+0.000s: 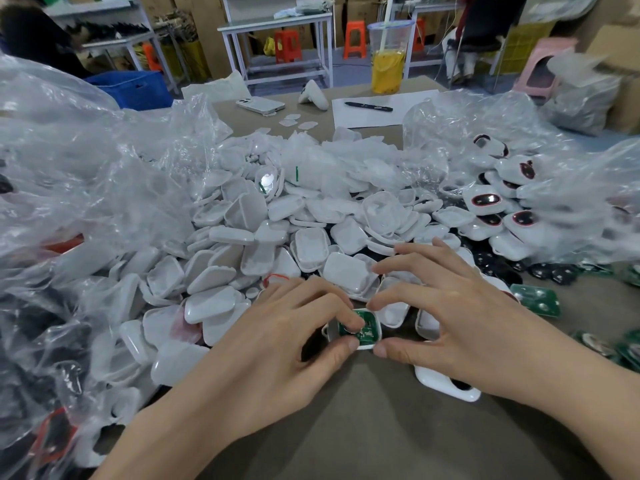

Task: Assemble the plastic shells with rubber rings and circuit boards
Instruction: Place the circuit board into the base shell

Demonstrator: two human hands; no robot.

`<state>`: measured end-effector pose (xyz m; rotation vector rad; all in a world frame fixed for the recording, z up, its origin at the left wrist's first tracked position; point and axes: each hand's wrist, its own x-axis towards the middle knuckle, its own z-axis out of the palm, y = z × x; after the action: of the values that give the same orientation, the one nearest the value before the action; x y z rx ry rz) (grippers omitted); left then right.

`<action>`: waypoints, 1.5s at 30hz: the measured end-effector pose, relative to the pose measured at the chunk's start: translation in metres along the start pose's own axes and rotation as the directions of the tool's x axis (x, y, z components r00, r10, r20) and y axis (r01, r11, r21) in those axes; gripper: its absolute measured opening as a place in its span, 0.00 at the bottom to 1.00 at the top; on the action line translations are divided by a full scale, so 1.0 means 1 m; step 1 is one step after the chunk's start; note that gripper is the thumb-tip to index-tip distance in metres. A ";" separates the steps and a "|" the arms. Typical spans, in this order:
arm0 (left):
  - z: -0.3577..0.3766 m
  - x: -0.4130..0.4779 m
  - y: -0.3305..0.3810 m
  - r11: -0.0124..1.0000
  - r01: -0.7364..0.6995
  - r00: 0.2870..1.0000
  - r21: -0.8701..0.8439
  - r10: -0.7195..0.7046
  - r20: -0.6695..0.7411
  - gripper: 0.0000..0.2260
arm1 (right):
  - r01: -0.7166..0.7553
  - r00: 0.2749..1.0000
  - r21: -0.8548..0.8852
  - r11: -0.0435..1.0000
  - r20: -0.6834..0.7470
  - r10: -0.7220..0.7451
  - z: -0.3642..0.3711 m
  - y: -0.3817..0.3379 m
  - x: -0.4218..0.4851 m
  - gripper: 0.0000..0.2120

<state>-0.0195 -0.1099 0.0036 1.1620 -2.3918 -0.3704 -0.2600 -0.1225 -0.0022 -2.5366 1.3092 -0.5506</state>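
Observation:
A white plastic shell (375, 336) lies on the table near the front, with a green circuit board (363, 325) sitting inside it. My left hand (277, 344) pinches the shell between thumb and curled fingers, one fingertip pressing on the board. My right hand (450, 313) pinches the shell's right side, thumb at the near edge and forefinger at the far edge. Behind them spreads a big heap of empty white shells (277, 230). Loose green circuit boards (538, 299) lie to the right. A white shell (446, 382) lies under my right wrist.
Crumpled clear plastic bags (86, 174) rise on the left and right. Shells with dark red-ringed inserts (491, 202) pile at the right. Farther back lie a phone (260, 105), a pen (369, 106) on paper and a cup of yellow drink (387, 69).

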 end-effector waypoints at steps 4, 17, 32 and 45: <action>0.000 0.000 0.000 1.000 -0.010 1.000 0.015 0.010 0.000 0.06 | -0.005 1.000 -0.006 1.000 0.003 0.005 0.001 0.000 0.000 0.21; 0.000 0.001 -0.001 0.999 -0.021 1.000 0.042 0.020 0.020 0.07 | 0.098 0.994 0.021 0.995 -0.060 -0.097 0.000 -0.003 0.003 0.14; -0.025 0.000 -0.012 0.992 0.082 0.987 0.097 -0.067 -0.143 0.12 | 0.085 0.995 0.036 0.996 -0.047 -0.083 0.003 -0.002 0.002 0.15; -0.016 -0.002 -0.004 0.990 0.024 0.998 0.139 -0.033 0.061 0.11 | 0.102 0.995 0.013 0.995 -0.021 -0.101 0.000 -0.006 0.001 0.13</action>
<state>-0.0077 -0.1119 0.0152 1.2638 -2.4912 -0.2578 -0.2548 -0.1203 0.0005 -2.6036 1.1833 -0.6053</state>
